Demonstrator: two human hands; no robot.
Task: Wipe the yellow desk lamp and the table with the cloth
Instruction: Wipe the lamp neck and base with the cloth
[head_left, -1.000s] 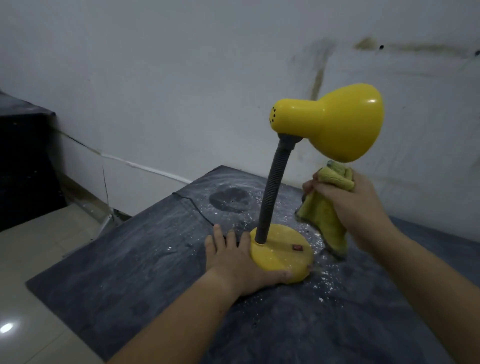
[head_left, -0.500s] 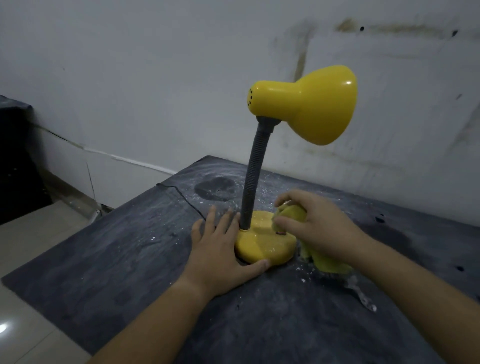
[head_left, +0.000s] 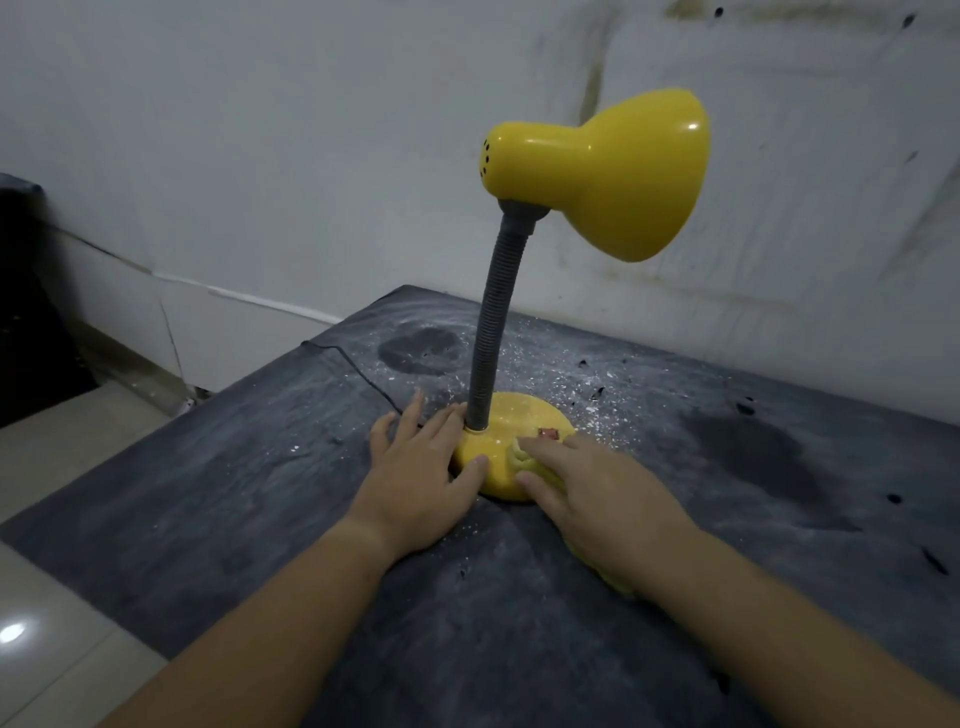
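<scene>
The yellow desk lamp stands near the middle of the dark bench, its shade turned toward the wall and its grey gooseneck rising from the round base. The left hand lies flat and spread on the bench, fingers apart, with the thumb and fingertips pressed against the rim of the base to steady it; it clamps nothing. The right hand presses the yellow cloth down on the near right part of the base, fingers laid over it rather than curled shut. Most of the cloth is hidden under the palm, with a scrap showing further back under the wrist.

White dust and crumbs are scattered over the bench around the base, thickest just behind it. A thin black cord runs from the base off the left edge.

The lamp looks top-heavy to me, so a hard sideways rub on the base could tip it if the left hand eases off. The small red switch sits just beyond the right fingertips, and the cloth could drag across it and flick it. Wiping outward could also push grit from the bench back onto the cleaned base.

A second ago the right hand held the bunched cloth up beneath the shade. It has since come down onto the base, while the left hand has kept its bracing place.
</scene>
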